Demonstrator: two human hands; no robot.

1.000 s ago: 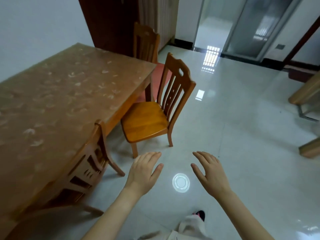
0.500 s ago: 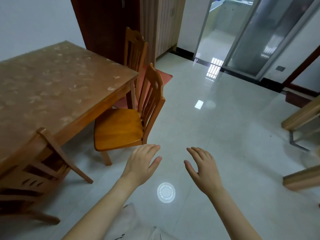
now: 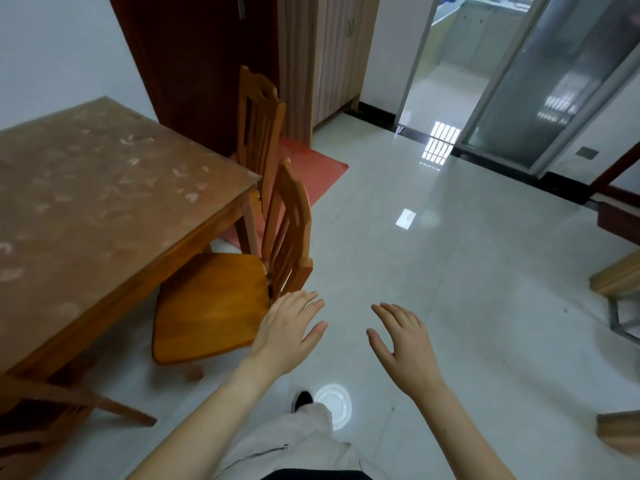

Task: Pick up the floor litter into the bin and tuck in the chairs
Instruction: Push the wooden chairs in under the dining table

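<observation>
A wooden chair [image 3: 214,299] stands pulled out from the long side of the brown table [image 3: 97,209], its seat partly under the table edge and its back toward the open floor. My left hand [image 3: 287,330] is open, fingers spread, just in front of the chair's rear seat corner, not touching it. My right hand [image 3: 405,344] is open over bare floor, to the right of the chair. A second chair [image 3: 259,126] stands at the table's far end. A third chair [image 3: 52,420] shows at the lower left. No litter or bin is in view.
A red mat [image 3: 311,171] lies behind the far chair, before a dark door. A round ceiling light reflection [image 3: 334,405] glares on the glossy tiles by my shoe [image 3: 302,400]. Wooden furniture legs [image 3: 616,278] stand at the right edge. A sliding glass door [image 3: 554,81] opens to a kitchen.
I have stepped forward. The pulled-out chair has come closer to my left hand and now shows more side-on. Both hands stay open and held out.
</observation>
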